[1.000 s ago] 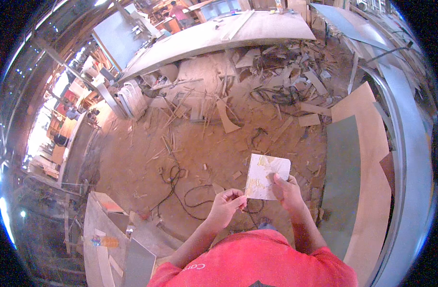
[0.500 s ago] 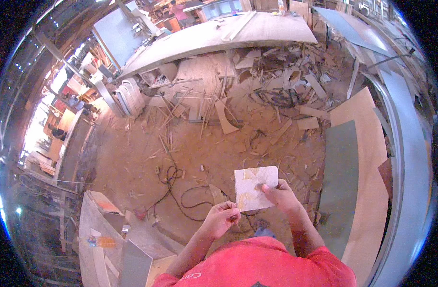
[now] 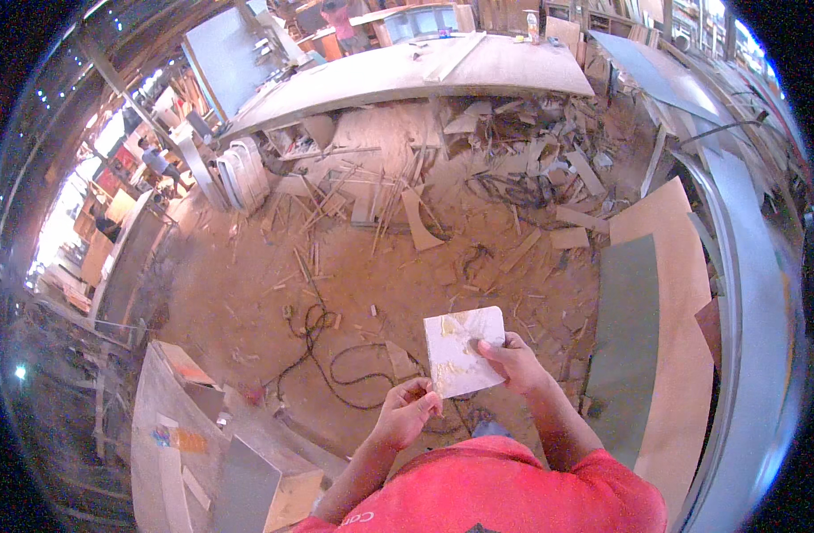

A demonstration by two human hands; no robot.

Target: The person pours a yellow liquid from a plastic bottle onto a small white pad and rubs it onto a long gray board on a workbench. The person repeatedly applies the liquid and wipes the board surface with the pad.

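Note:
In front of me my right hand (image 3: 515, 362) grips a small white square board (image 3: 458, 330) by its right side, thumb on top. The board has one rounded corner and yellowish-brown smears that look like glue. At its lower left corner, my left hand (image 3: 410, 412) is closed in a pinch. What the left fingertips hold, if anything, is too small to make out.
Below lies a dusty brown floor with a black cord (image 3: 318, 342), sticks and offcuts. Long curved sheets (image 3: 678, 293) lean at right. A large workbench (image 3: 407, 75) stands across the far side. An orange bottle (image 3: 186, 440) lies on boards at left. Other people are farther off.
The board and both hands have shifted slightly left in the picture. The view has tilted up a little. Both hands keep much the same pose.

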